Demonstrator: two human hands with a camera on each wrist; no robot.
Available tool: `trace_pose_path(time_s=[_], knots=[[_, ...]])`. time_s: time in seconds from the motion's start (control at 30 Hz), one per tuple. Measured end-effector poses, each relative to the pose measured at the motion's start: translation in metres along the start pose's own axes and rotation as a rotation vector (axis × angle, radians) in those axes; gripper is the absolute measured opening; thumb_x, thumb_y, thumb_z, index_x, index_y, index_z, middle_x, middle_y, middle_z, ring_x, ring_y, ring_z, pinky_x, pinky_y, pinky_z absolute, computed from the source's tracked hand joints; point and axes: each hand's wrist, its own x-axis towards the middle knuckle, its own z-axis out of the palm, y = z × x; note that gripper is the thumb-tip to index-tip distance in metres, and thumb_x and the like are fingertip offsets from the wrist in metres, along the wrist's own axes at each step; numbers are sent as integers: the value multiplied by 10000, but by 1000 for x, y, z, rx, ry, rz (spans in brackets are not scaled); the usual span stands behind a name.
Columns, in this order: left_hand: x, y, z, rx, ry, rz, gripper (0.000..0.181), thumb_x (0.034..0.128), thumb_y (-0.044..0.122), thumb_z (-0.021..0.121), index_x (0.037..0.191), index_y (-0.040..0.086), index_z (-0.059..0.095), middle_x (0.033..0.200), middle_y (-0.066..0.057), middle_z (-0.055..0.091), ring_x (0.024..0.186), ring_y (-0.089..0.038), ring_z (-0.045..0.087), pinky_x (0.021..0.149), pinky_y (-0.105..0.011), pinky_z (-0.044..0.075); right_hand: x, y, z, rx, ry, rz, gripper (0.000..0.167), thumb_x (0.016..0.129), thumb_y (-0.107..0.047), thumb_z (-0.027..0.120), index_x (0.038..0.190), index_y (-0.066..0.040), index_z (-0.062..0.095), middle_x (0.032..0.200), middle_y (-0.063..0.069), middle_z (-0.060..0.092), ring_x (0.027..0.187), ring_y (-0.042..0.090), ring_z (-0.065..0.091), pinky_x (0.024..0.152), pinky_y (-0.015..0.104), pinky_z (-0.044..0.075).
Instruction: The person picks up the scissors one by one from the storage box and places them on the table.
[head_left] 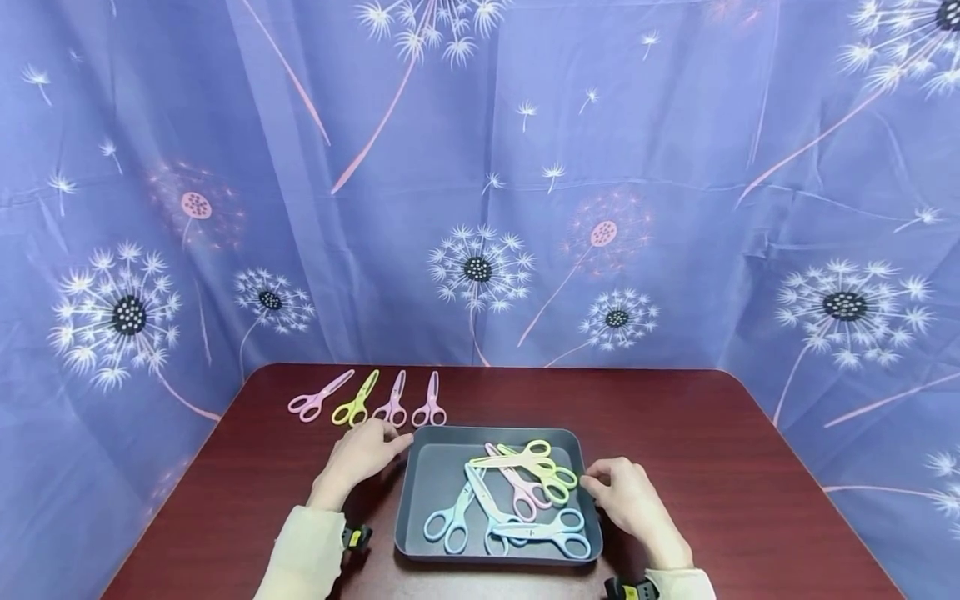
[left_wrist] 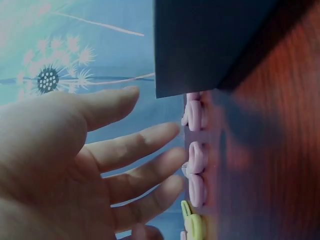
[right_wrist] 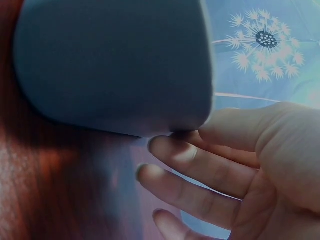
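A dark grey rectangular tray (head_left: 431, 492) rests on the table in front of me. Inside lie several plastic scissors, partly overlapping: blue scissors (head_left: 551, 531), pink scissors (head_left: 521, 482) and yellow-green scissors (head_left: 517, 460) among them. My left hand (head_left: 362, 457) is at the tray's upper left corner, its fingers loosely extended. In the left wrist view a small gap shows between thumb and tray wall (left_wrist: 200, 45). On the other side my right hand (head_left: 626, 496) touches the tray's right wall (right_wrist: 115, 65) with its thumb, the fingers relaxed beside it.
Beyond my left hand, a row of scissors lies along the back left of the red-brown table (head_left: 675, 433): pink scissors (head_left: 321, 396), yellow-green scissors (head_left: 357, 400) and two more pink pairs. A blue dandelion-print curtain (head_left: 555, 208) hangs behind the table.
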Motion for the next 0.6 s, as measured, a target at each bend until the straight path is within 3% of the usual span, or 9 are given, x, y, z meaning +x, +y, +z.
trace_pose_path(time_s=[0.13,0.37,0.6], knots=[[-6,0,2,-21,-20,-2,297,929,392,628,720,187,676,499,57,499,616,-121,537,714,-488,449,1,-1,0,6,0,1,51,853,-93,710,803,-80,707,736,-13,666,574,93,612,588,294,484],[-13,3,10,-38,-19,7,235,930,377,629,774,208,676,480,60,487,534,-117,508,592,-391,420,3,1,-2,-5,5,-7,79,855,-133,717,820,-63,709,754,3,675,574,93,616,595,301,485],[-18,8,13,25,-16,28,234,960,316,593,792,173,672,577,41,502,551,-148,493,544,-395,396,2,2,1,4,12,-4,84,851,-137,727,809,-66,708,752,-7,679,561,86,621,620,297,488]])
